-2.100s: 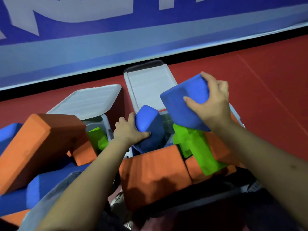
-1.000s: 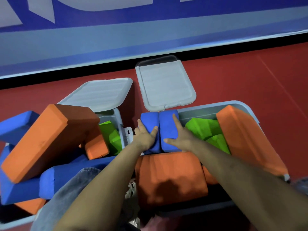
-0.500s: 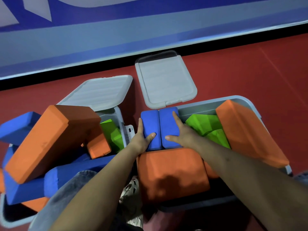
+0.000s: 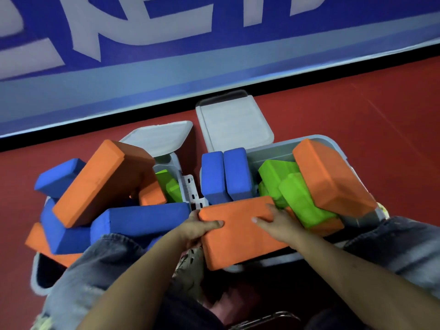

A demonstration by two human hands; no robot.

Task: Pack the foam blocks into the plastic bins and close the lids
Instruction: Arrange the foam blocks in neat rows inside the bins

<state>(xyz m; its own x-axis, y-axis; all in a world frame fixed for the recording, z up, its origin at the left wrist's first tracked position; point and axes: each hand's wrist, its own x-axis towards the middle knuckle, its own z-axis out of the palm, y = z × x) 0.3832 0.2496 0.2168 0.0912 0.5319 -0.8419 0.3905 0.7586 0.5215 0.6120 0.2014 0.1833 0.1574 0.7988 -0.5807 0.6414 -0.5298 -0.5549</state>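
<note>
My left grip (image 4: 198, 228) and right grip (image 4: 277, 222) both hold the near orange block (image 4: 240, 236) at the front edge of the right bin (image 4: 273, 152). Behind it stand two blue blocks (image 4: 225, 177) side by side, then green blocks (image 4: 289, 189) and another orange block (image 4: 331, 175). Both lids (image 4: 234, 122) are open. The left bin (image 4: 172, 163) is heaped with blocks.

Dim overall, with saturated colours. Soft, diffuse light from above; no hard glare. Deep shadow pooled along the bottom edge, swallowing detail between the forearms. Faint shade under the orange foam block (image 4: 240, 236) and between the 2 blue blocks (image 4: 225, 176). Motion blur smearing the banner lettering (image 4: 142, 22) and the bin rim (image 4: 38, 277) at lower left. Wide-angle bending of the black floor strip (image 4: 309, 75) toward the edges. Sharpest near centre.
</note>
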